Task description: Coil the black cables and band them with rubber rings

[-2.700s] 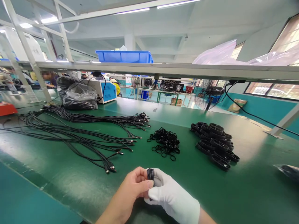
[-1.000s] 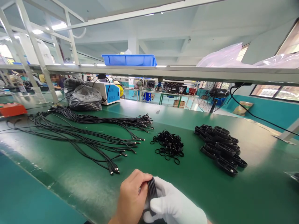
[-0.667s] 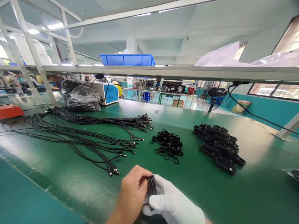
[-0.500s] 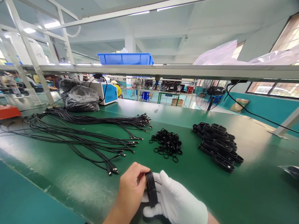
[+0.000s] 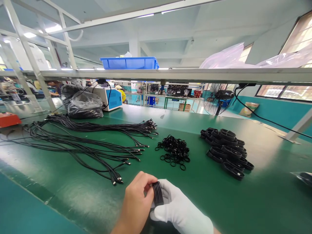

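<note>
A coiled black cable [image 5: 158,193] is held between both hands over the near edge of the green table. My bare left hand [image 5: 139,195] pinches the coil's upper left side with thumb and fingers. My right hand [image 5: 176,204], in a white glove, wraps round the coil from the right, its thumb across the lower front. Just beyond the hands lies a heap of small black rings [image 5: 174,148]. Loose black cables [image 5: 97,146] with metal plug ends stretch out to the left. Finished-looking coiled cables [image 5: 230,151] are piled to the right.
A shelf beam [image 5: 170,74] crosses above the table and bears a blue tray [image 5: 130,63] and pinkish plastic bags. At the back left stand a blue-and-white machine [image 5: 113,98] and a black-filled plastic bag [image 5: 85,104]. A red box [image 5: 9,119] sits far left.
My gloved right hand has closed further round the coil, its thumb moving up onto the front and its fingers curling over. My left hand keeps its pinch. The view has shifted slightly.
</note>
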`<move>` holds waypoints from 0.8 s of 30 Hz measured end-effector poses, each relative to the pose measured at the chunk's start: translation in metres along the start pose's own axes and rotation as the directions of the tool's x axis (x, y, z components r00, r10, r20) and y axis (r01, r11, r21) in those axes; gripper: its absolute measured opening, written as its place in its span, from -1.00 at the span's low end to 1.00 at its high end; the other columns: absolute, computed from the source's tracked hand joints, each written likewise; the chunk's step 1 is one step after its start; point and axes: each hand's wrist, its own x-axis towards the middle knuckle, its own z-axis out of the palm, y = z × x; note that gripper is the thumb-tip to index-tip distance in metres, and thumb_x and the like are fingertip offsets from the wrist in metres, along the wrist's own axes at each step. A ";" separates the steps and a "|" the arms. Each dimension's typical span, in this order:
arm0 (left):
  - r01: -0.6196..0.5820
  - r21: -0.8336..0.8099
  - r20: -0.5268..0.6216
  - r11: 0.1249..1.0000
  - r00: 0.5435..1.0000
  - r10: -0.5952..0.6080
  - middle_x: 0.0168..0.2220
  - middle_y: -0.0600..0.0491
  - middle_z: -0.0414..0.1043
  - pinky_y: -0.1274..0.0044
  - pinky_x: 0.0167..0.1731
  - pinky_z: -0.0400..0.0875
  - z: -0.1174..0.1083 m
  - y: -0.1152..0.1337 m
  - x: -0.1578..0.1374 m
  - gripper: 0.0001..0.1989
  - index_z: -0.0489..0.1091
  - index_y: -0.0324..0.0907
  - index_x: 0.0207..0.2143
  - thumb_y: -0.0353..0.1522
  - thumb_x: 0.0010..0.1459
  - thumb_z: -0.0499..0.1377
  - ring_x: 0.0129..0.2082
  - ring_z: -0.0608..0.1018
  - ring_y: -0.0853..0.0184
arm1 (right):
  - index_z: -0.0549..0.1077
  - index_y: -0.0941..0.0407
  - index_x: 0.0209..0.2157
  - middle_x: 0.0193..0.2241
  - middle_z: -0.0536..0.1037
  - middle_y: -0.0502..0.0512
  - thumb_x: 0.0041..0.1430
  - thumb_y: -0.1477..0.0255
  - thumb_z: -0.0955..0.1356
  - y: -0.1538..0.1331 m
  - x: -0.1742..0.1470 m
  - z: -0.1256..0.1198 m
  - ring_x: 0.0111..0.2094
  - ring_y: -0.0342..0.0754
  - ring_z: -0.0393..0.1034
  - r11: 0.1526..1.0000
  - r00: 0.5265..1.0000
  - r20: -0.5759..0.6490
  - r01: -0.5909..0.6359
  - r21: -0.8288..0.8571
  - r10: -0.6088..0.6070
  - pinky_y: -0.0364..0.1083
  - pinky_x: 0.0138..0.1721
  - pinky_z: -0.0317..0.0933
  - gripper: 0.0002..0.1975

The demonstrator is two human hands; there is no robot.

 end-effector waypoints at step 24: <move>0.061 -0.107 0.131 0.992 0.990 -0.047 -0.50 0.13 0.38 0.58 -0.47 0.29 0.000 -0.006 0.021 -0.80 0.45 -0.16 -0.47 -0.55 -0.08 0.07 -0.49 0.42 0.38 | 0.38 0.16 -0.22 -0.28 0.38 0.07 -0.30 0.47 0.51 -0.004 -0.005 0.001 -0.27 -0.07 0.33 0.996 0.999 -0.008 -0.035 0.085 0.036 -0.13 -0.36 0.23 -0.50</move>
